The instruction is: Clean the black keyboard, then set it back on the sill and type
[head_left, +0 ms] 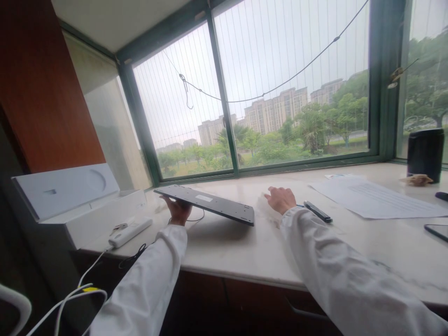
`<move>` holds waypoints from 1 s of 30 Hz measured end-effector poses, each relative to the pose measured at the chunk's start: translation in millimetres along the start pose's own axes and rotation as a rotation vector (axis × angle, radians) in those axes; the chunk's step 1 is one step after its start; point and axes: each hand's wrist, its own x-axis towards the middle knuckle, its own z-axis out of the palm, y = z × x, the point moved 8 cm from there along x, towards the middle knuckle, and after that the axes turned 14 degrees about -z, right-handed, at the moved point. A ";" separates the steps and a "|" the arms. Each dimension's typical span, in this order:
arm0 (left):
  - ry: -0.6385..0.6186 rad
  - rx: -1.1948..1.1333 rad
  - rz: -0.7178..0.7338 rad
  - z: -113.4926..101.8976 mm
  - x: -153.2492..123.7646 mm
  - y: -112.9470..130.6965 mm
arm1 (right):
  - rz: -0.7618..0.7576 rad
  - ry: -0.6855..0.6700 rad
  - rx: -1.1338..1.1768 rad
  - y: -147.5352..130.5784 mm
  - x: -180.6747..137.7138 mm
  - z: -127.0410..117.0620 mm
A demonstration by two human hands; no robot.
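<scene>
My left hand (pixel 179 212) grips a dark keyboard (pixel 213 203) by its left part and holds it tilted above the marble counter (pixel 241 252). The keyboard's underside, with a small pale label, faces me, and its right end slants down. A thin cable runs behind my left wrist. Over the counter to the right, my right hand (pixel 281 199) is turned palm down with its fingers bent. A blurred white tissue (pixel 269 212) lies under and beside those fingers. Just right of that wrist rests a dark, slim pen-like device (pixel 318 211).
An open white box (pixel 70 191) and a white power strip (pixel 130 232) with cables occupy the left side. Printed paper (pixel 378 197), a black cylindrical object (pixel 425 156) and a phone (pixel 437 231) are on the right. Windows (pixel 297 93) stand behind the counter.
</scene>
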 end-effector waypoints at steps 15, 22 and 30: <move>0.119 0.079 0.038 -14.7 4.7 6.6 | -0.656 -0.115 0.472 -155.7 -35.7 -16.9; 0.265 0.219 0.085 -7.9 1.2 10.1 | -0.548 -0.022 0.278 -152.8 -32.6 -10.2; 0.142 0.320 0.120 26.4 7.7 -13.4 | -0.549 0.072 0.205 -141.5 -32.4 -25.1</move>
